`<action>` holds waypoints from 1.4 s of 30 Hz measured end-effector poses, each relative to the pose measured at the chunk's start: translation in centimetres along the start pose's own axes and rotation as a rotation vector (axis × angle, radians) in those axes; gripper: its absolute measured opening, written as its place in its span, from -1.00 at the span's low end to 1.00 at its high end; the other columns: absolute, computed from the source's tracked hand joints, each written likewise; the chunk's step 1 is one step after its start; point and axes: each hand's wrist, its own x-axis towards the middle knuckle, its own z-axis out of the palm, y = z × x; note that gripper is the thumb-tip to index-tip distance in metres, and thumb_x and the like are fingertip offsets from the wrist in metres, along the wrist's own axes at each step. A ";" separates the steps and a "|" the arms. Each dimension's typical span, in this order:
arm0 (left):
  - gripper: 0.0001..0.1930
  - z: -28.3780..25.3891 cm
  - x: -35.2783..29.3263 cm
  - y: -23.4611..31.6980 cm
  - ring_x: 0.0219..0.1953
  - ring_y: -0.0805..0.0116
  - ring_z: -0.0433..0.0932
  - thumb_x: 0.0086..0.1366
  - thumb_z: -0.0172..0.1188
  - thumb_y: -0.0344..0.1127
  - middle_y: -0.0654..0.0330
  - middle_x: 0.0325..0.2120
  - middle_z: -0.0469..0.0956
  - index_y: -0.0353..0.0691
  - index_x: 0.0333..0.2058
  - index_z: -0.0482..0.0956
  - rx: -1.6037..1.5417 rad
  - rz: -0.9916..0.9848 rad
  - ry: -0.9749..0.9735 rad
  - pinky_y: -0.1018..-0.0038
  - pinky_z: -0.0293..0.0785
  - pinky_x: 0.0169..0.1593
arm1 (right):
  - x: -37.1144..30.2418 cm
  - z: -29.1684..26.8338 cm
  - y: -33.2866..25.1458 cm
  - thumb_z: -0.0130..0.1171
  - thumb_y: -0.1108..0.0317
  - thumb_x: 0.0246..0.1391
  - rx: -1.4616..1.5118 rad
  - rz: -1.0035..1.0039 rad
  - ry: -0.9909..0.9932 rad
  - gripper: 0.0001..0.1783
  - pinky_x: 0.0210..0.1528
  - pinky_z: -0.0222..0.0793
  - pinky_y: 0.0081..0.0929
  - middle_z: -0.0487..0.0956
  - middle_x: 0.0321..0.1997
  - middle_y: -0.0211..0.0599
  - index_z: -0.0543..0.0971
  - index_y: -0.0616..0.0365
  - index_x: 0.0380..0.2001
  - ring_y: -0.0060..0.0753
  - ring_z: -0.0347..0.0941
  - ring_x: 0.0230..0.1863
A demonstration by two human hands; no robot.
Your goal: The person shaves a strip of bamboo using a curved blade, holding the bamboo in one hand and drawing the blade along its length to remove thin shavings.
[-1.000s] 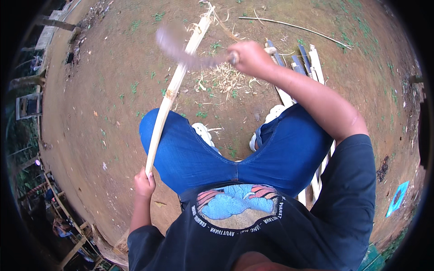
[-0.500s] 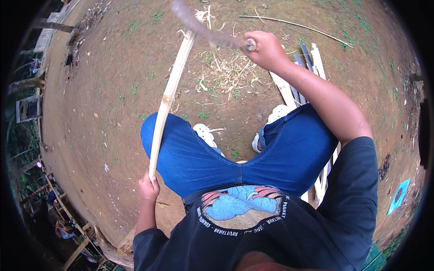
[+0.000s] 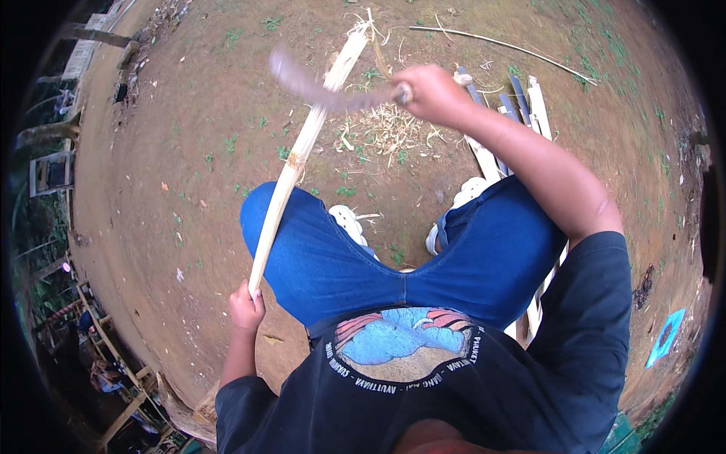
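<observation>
Two bare hands, both clenched: the left hand [image 3: 247,307] around the near end of a long, pale, flat wooden strip [image 3: 292,171], the right hand [image 3: 432,92] around the handle of a curved, greyish metal blade [image 3: 349,101]. Strip laid slantwise over the left thigh in blue denim jeans [image 3: 306,261], far end reaching out above the brown earth ground [image 3: 189,144], with curled fibres at the tip. Blade just drawn back: half a second ago across the strip close to the frayed tip, now across it nearer to the body, blurred by motion. Impossible to tell from this angle whether touching the wood or passing just above. Hold and slant of the strip much the same as before. Judging by this, one shaving stroke apparently done, and work on the far stretch seemingly unfinished. Ahead of the white shoes [image 3: 346,225], a loose pile of thin, pale wood shavings [image 3: 392,135]. By the right leg, long pale and dark wooden slats [image 3: 538,113], well apart from the strip in hand.
</observation>
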 end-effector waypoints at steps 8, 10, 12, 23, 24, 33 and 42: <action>-0.69 -0.1 0.3 0.0 -0.56 -0.27 0.47 0.27 0.07 -0.16 -0.14 -0.68 0.39 -0.31 -0.48 0.37 0.029 -0.007 0.006 0.04 0.35 -0.49 | 1.2 -1.5 3.1 0.21 0.15 0.19 -0.055 0.187 -0.022 -0.77 -0.23 0.55 -0.20 0.63 -0.44 -0.22 0.60 0.07 -0.42 -0.18 0.60 -0.36; -0.69 -0.3 0.4 -0.3 -0.57 -0.26 0.47 0.26 0.07 -0.16 -0.14 -0.67 0.39 -0.30 -0.49 0.36 0.055 -0.009 -0.011 0.04 0.35 -0.50 | 0.6 -1.1 2.5 0.22 0.08 0.20 -0.053 0.208 -0.025 -0.71 -0.24 0.55 -0.21 0.64 -0.44 -0.25 0.61 0.07 -0.41 -0.19 0.61 -0.35; -0.69 -0.3 0.4 0.4 -0.57 -0.27 0.47 0.26 0.07 -0.15 -0.15 -0.67 0.39 -0.30 -0.49 0.35 0.045 0.017 0.022 0.03 0.35 -0.50 | 0.0 0.6 0.8 0.25 0.25 0.13 0.022 0.010 0.029 -0.80 -0.32 0.49 -0.20 0.59 -0.50 -0.21 0.57 0.10 -0.49 -0.27 0.54 -0.45; -0.68 -0.5 0.1 -0.9 -0.56 -0.29 0.47 0.27 0.05 -0.13 -0.17 -0.66 0.41 -0.30 -0.49 0.36 0.081 -0.019 -0.018 0.00 0.36 -0.48 | -0.9 -0.3 3.2 0.28 0.04 0.14 0.045 0.159 0.219 -0.62 -0.32 0.40 -0.14 0.57 -0.51 -0.08 0.60 0.17 -0.43 0.03 0.52 -0.42; -0.68 -0.4 -0.1 -0.7 -0.56 -0.30 0.47 0.27 0.05 -0.13 -0.17 -0.65 0.41 -0.30 -0.49 0.36 0.072 -0.010 -0.005 0.00 0.36 -0.48 | -1.0 0.0 3.6 0.32 0.10 0.09 0.000 0.070 0.252 -0.68 -0.33 0.39 -0.13 0.56 -0.50 -0.05 0.59 0.16 -0.43 0.05 0.53 -0.40; -0.69 0.8 -0.7 -0.6 -0.55 -0.28 0.48 0.24 0.07 -0.13 -0.15 -0.66 0.42 -0.29 -0.46 0.37 0.068 -0.028 0.041 0.01 0.36 -0.48 | -2.1 -1.2 0.7 0.36 0.02 -0.06 0.135 -0.127 0.085 -0.57 -0.37 0.36 -0.07 0.53 -0.54 -0.07 0.52 0.19 -0.54 0.08 0.51 -0.40; -0.71 -2.4 -0.3 3.0 -0.33 -0.10 0.50 0.26 0.10 -0.17 -0.08 -0.41 0.46 -0.31 -0.24 0.45 0.140 -0.164 0.127 0.14 0.40 -0.25 | -2.2 0.8 0.2 0.31 0.07 -0.02 0.052 -0.105 0.062 -0.64 -0.27 0.44 -0.07 0.58 -0.46 -0.03 0.58 0.18 -0.49 0.10 0.54 -0.32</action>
